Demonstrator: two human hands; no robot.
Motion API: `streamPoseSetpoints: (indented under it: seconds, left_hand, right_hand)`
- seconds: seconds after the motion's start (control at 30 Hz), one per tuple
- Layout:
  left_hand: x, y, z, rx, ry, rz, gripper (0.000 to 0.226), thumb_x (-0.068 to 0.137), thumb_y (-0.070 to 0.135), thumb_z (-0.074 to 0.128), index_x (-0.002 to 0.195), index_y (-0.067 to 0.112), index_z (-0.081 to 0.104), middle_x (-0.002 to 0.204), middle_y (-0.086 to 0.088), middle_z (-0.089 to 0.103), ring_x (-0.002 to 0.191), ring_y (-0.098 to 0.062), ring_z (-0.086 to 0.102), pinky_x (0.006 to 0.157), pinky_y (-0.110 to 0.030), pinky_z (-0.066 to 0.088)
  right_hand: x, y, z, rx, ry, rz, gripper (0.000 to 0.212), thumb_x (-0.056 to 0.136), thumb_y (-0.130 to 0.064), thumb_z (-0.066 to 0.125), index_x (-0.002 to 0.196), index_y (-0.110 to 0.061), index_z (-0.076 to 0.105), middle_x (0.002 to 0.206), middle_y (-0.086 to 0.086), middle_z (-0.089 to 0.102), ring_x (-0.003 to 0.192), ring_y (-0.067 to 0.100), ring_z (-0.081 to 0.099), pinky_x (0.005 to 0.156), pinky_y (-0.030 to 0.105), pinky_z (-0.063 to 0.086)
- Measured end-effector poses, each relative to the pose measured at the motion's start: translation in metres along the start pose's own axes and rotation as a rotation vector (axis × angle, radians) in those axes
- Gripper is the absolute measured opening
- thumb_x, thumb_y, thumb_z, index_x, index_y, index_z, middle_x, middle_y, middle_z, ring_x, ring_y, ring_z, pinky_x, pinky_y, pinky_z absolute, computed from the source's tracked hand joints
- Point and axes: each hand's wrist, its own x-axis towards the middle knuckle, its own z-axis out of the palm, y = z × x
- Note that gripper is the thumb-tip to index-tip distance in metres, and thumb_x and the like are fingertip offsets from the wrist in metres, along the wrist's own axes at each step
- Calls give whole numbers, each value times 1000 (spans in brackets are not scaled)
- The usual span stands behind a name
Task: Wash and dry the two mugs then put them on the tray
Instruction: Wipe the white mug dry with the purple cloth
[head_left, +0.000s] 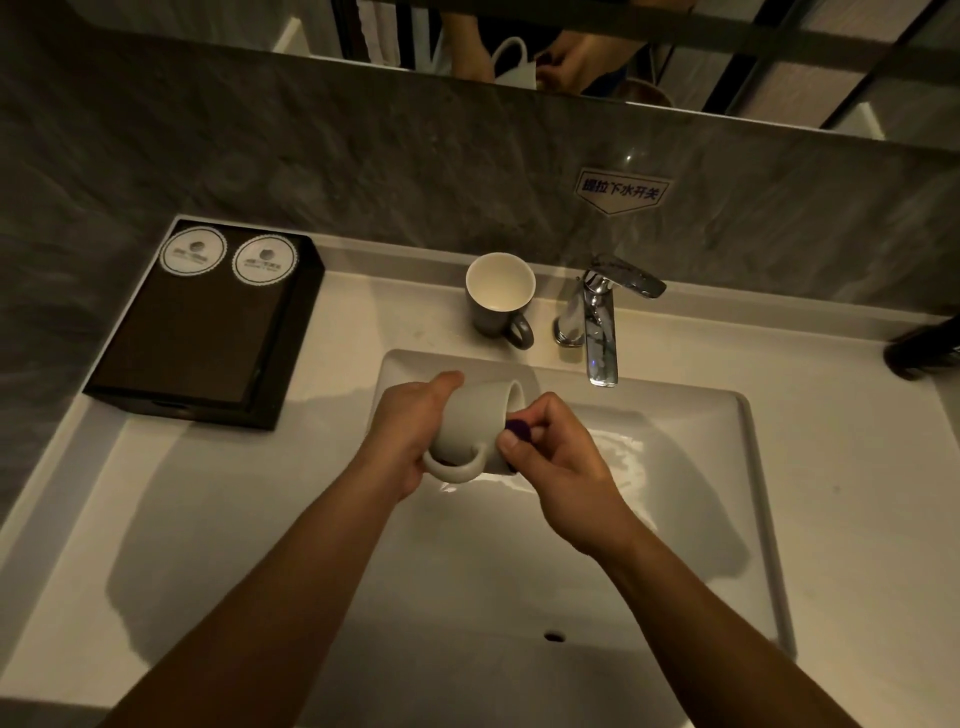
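Over the sink basin (691, 519) I hold a pale grey mug (475, 415) on its side, handle toward me and mouth turned to the right. My left hand (405, 431) wraps around its base end. My right hand (556, 462) pinches a small dark purple sponge or cloth (518, 430) against the mug near its rim. A second mug (496, 299), dark grey outside and cream inside, stands upright on the counter behind the basin, left of the faucet. The black tray (208, 332) sits on the counter at the left, with two round white coasters (228, 254) at its far end.
A chrome faucet (600, 317) rises behind the basin at the right; no water shows at its spout. A dark object (922, 345) lies at the right counter edge. A grey stone wall with a sign and a mirror stand behind.
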Motion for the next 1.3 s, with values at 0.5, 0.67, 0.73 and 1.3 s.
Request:
streamPoseSetpoints:
  seconds: [0.5, 0.67, 0.73, 1.3]
  left_hand:
    - [1, -25, -17, 488, 103, 783, 30, 97, 41, 58, 116, 19, 62, 113, 1, 64, 97, -13, 60, 78, -9, 43]
    - [3, 1, -15, -80, -82, -15, 45, 96, 55, 57, 128, 24, 56, 121, -9, 63, 104, -29, 66, 81, -48, 62]
    - [8, 4, -19, -149, -86, -127, 56, 89, 62, 64, 127, 20, 58, 117, -11, 68, 104, -34, 69, 80, -51, 62]
    - [-1, -35, -15, 116, 222, 681, 16, 93, 40, 65, 93, 24, 68, 95, 15, 65, 87, 4, 63, 68, -11, 48]
  right_hand:
    - [21, -9, 3, 756, 79, 322, 7, 104, -4, 51, 102, -1, 58, 102, 18, 68, 92, 26, 67, 79, 40, 60]
    - [14, -2, 16, 111, 169, 59, 8, 101, -7, 59, 98, -5, 52, 87, 11, 62, 79, 15, 59, 77, 35, 51]
    - [9, 0, 17, -52, 102, -32, 9, 101, -10, 61, 98, -9, 52, 85, 3, 61, 77, 9, 58, 72, 28, 48]
    - [26, -33, 8, 620, 60, 373, 21, 100, 0, 56, 80, -6, 57, 78, 10, 68, 69, 18, 68, 69, 36, 60]
